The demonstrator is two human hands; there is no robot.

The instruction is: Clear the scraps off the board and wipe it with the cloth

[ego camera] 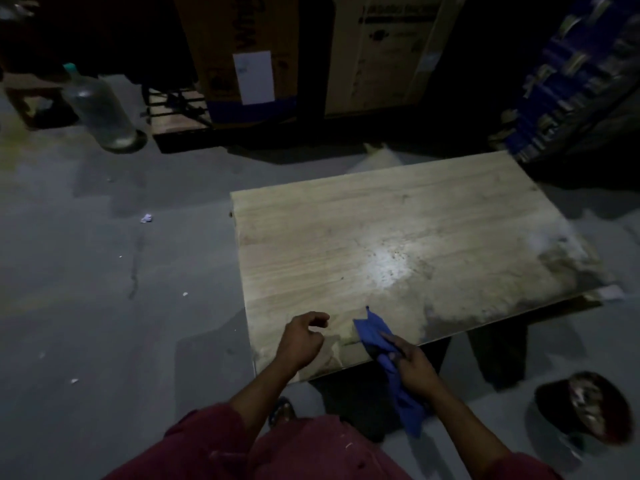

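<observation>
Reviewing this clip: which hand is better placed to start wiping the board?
The right hand. It already grips the blue cloth, whose front end lies on the board near its front edge. The left hand hovers loosely curled over the near left corner, holding nothing.

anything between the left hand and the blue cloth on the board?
Nothing: in the head view only bare wood of the board separates the left hand from the blue cloth, which the right hand grips.
</observation>
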